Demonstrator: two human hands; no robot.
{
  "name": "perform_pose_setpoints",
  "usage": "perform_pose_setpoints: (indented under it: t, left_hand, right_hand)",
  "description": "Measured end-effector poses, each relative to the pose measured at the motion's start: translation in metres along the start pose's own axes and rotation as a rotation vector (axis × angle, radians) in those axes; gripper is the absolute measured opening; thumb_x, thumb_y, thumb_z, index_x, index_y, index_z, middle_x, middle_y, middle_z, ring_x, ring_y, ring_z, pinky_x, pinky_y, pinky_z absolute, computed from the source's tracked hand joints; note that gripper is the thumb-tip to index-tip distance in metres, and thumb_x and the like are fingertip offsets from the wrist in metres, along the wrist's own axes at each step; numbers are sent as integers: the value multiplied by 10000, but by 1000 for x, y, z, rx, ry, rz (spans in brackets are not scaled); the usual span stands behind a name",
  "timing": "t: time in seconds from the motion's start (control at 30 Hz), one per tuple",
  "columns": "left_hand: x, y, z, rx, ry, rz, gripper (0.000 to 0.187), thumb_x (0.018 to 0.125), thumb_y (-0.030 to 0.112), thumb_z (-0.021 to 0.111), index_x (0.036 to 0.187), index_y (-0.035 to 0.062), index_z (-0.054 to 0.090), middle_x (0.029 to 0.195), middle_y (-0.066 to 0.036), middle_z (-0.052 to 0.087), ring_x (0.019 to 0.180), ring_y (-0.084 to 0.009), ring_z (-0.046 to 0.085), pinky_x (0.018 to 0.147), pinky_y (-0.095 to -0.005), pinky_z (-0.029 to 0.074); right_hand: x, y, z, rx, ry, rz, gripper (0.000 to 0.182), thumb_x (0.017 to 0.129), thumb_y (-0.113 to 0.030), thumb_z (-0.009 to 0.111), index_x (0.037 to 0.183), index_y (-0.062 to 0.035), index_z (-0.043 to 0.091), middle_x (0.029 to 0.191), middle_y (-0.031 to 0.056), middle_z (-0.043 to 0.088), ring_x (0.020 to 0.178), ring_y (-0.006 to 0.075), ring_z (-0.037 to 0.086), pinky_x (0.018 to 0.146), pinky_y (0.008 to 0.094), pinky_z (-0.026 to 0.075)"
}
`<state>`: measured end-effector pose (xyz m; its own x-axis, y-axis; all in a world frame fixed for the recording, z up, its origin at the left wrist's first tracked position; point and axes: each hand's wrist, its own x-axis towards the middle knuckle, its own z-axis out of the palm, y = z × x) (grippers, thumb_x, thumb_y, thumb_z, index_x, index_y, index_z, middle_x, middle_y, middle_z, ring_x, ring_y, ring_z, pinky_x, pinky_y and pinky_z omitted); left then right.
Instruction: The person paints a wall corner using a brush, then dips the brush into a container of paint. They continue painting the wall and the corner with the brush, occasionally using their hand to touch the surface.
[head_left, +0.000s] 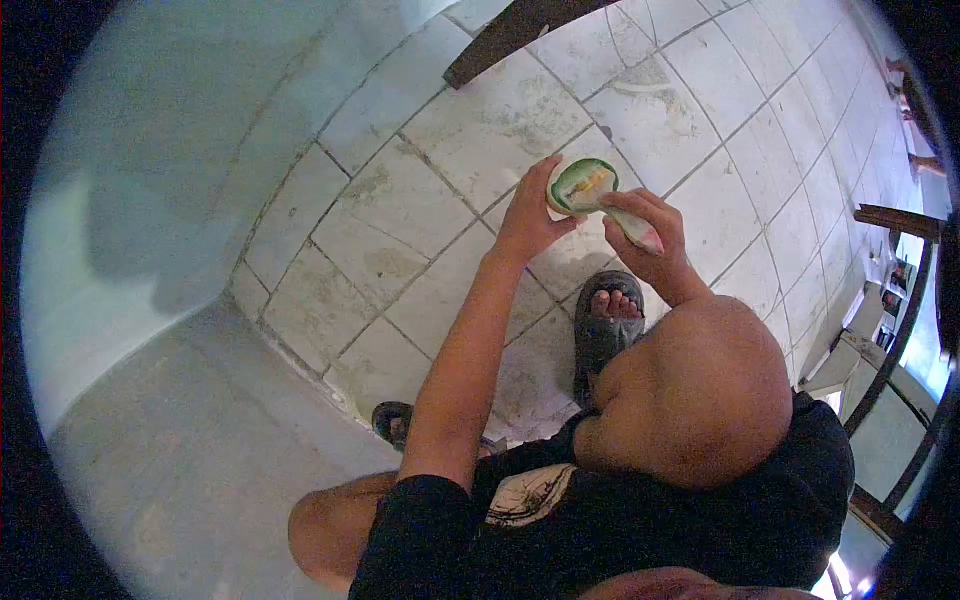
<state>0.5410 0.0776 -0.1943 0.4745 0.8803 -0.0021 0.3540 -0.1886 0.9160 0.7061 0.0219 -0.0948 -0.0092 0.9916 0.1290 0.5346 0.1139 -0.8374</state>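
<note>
My left hand [533,215] grips a small round bowl [553,200] from its left side, thumb below and fingers along the far rim. The bowl is pale outside and green inside, tilted so that its contents show: whitish stuff with yellow-orange bits [592,183]. Closed round a pale spoon-like utensil [632,226] is my right hand [662,240], just right of the bowl. The utensil's wide pinkish end lies in the palm, and its narrower end points to the bowl's near rim. Both hands are above the tiled floor, out past my raised right knee [700,390].
Stained white tiles [400,270] cover the floor. A pale wall [170,190] and a grey ledge [220,440] run along the left. A dark wooden piece [510,40] juts in at the top. Wooden furniture [900,380] stands at right; part of another person [920,115] shows at the far right edge.
</note>
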Motion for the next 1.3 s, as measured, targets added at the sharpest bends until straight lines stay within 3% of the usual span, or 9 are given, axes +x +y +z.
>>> perform_pose_setpoints:
  t: [0.1,0.23,0.3,0.33,0.5,0.67,0.77,1.1,1.3]
  left_hand:
    - [-1,-2,2,26,43,50,857,563,207,811,1273,67,354,1259,-149,427,1165,-320,416,979,-396,353]
    - [-1,-3,3,23,48,28,852,568,235,815,1274,92,360,1250,-147,440,1147,-318,443,965,-393,374]
    - [-3,-3,3,24,52,38,848,573,232,812,1278,99,359,1257,-144,438,1152,-316,440,966,-392,374]
    - [-3,-3,2,24,54,49,845,578,230,810,1282,106,358,1264,-142,435,1158,-314,438,967,-390,374]
    - [1,-3,-6,-21,-8,1,851,582,212,808,1295,117,354,1269,-123,441,1157,-296,448,968,-377,379]
    - [9,-4,-17,-34,-86,-14,826,580,180,805,1287,124,381,1256,-109,464,1153,-276,459,971,-359,378]
    - [12,0,-23,-80,-143,-39,809,580,163,802,1280,138,398,1251,-100,476,1159,-267,457,971,-355,377]
    - [12,-2,-23,-100,-156,-46,836,575,147,805,1294,156,378,1255,-89,477,1159,-266,462,966,-359,382]
    - [13,1,-24,-131,-189,-83,834,569,126,798,1286,144,371,1274,-93,453,1174,-277,440,978,-362,370]
  right_hand:
    - [-4,-11,-9,-15,-10,108,240,704,7,633,943,-8,622,795,120,616,719,192,608,657,283,478]
    - [-11,10,-8,47,109,44,228,715,-42,655,941,-22,633,810,101,645,698,166,621,622,269,488]
    - [-13,14,-13,240,111,313,197,752,-54,638,945,-11,633,810,70,646,675,116,601,614,239,483]
    - [-11,12,-15,290,131,330,164,789,-66,610,937,0,632,760,61,632,639,107,583,589,227,481]
    - [0,8,-23,423,175,450,181,807,-64,539,937,45,603,762,102,602,612,138,556,548,249,455]
    - [5,25,-23,853,314,656,240,811,-170,508,918,30,584,668,72,532,552,142,469,515,294,417]
    - [7,27,-23,893,343,719,263,811,-211,502,907,19,585,655,56,505,554,136,439,504,300,385]
    - [7,39,-22,1032,386,766,260,803,-223,522,872,16,598,622,57,487,553,151,453,499,307,400]
    - [3,43,-23,1035,331,743,257,785,-251,506,888,-26,575,663,35,500,574,131,438,516,285,354]
